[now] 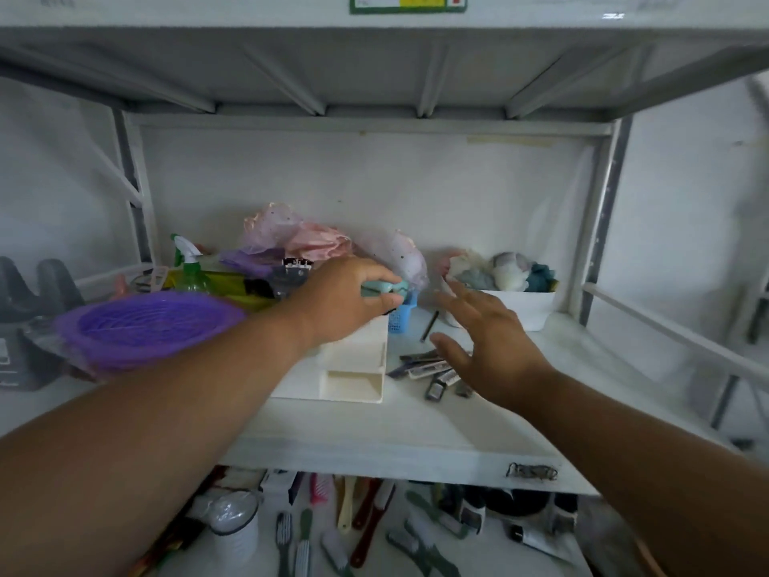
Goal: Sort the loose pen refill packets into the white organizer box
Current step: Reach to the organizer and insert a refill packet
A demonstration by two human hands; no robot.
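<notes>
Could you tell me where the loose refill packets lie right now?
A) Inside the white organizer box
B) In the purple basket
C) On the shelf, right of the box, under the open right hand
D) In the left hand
C: the refill packets lie scattered on the shelf right of the white organizer box, under the spread right hand.

The white metal shelf [416,431] carries a white plastic organizer box [353,368] at centre, loose dark refill packets [432,372] at 3 o'clock, and a purple plastic basket [145,326] at 9 o'clock.

Likely a shop stockroom, white metal shelving [416,447], combs and brushes [366,522] loose below, label sticker [408,2] above
</notes>
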